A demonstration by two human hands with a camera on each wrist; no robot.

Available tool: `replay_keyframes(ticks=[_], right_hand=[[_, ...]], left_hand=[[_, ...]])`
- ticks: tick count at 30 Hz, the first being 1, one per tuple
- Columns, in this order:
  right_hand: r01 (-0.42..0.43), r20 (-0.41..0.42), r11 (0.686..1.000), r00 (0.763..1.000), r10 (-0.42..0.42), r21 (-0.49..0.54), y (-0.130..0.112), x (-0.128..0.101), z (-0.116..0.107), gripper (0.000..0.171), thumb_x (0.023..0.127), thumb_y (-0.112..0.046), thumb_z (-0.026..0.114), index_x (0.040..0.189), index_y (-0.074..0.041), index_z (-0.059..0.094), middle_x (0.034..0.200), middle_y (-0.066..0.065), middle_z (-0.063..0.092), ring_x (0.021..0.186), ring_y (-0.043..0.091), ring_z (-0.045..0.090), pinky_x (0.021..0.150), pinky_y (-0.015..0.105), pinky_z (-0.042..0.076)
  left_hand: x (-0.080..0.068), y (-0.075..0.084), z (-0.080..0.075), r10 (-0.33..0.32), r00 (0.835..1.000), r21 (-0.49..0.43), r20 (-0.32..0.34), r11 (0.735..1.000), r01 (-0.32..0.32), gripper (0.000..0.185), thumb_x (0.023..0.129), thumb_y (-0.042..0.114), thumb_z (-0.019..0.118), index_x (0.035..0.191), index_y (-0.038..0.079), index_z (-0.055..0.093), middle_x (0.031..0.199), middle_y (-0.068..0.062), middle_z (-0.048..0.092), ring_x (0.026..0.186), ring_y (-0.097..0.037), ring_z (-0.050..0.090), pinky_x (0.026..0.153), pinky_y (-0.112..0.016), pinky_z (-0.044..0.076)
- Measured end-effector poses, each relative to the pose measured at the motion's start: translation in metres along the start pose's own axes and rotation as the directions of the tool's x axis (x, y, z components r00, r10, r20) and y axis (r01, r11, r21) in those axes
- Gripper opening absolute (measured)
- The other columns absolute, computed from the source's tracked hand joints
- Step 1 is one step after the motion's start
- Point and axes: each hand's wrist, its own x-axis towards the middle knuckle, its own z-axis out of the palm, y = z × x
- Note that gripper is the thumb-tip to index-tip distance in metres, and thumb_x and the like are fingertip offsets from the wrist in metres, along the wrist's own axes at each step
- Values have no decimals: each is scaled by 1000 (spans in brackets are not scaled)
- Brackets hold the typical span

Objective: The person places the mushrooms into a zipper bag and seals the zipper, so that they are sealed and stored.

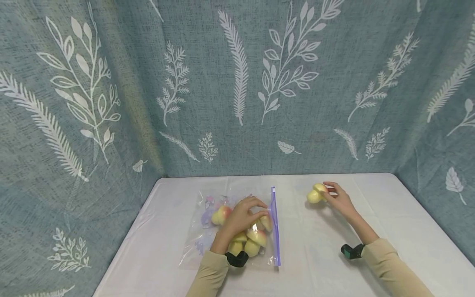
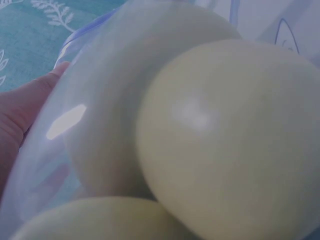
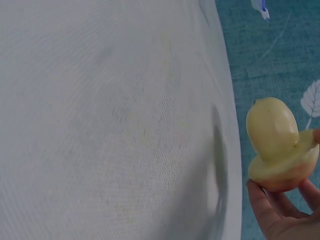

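A clear zip bag (image 1: 276,247) with a purple zip strip lies flat left of the middle of the table. Several yellow toy mushrooms (image 1: 256,241) with reddish tints lie inside, looming large in the left wrist view. Over the bag's zip side, my left hand (image 1: 243,214) grips the film near the strip, thumb and fingers curved; its thumb (image 2: 35,95) shows against the film. To the right, my right hand (image 1: 339,200) holds another toy mushroom (image 3: 272,127) by its cap between thumb and fingers. Its pale stalk points away from the palm.
A white cloth covers the table (image 1: 148,247). Behind and at both sides hangs a blue-green curtain (image 1: 208,90) with white leaf prints. Black camera mounts (image 1: 237,259) sit at both wrists, below the beige sleeves.
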Motion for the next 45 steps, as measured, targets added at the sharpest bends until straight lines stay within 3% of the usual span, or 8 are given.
replay_keyframes(ticks=[19,26,33,45], right_hand=[[-21,41,1000,999,20,18,-8,-2,14,59,92,-42,54,132,-1,43,128,28,48,115,41,50,95,48,47],[8,54,1000,998,-10,27,-14,-6,21,58,92,-41,54,131,0,44,129,26,48,117,39,48,96,48,46],[4,82,999,997,-7,41,-17,-7,28,57,91,-41,56,130,-1,44,128,24,50,115,37,50,94,45,48],[37,94,997,995,-44,73,-22,-13,37,49,91,-33,59,128,-3,47,124,24,53,108,36,56,89,42,51]], left_hand=[[0,2,-2,6,1000,2,7,1000,-6,18,86,30,65,98,16,68,100,4,67,107,-15,59,112,-40,29],[0,4,-3,8,1000,7,8,1000,-8,19,87,31,64,98,17,68,100,6,66,105,-13,59,114,-30,26],[0,4,-3,18,1000,-6,6,1000,-18,18,87,31,64,98,17,68,100,4,66,104,-15,60,112,-40,30],[0,5,-1,12,1000,-9,1,1000,-12,18,87,31,64,97,17,68,100,5,66,105,-14,59,112,-41,30]])
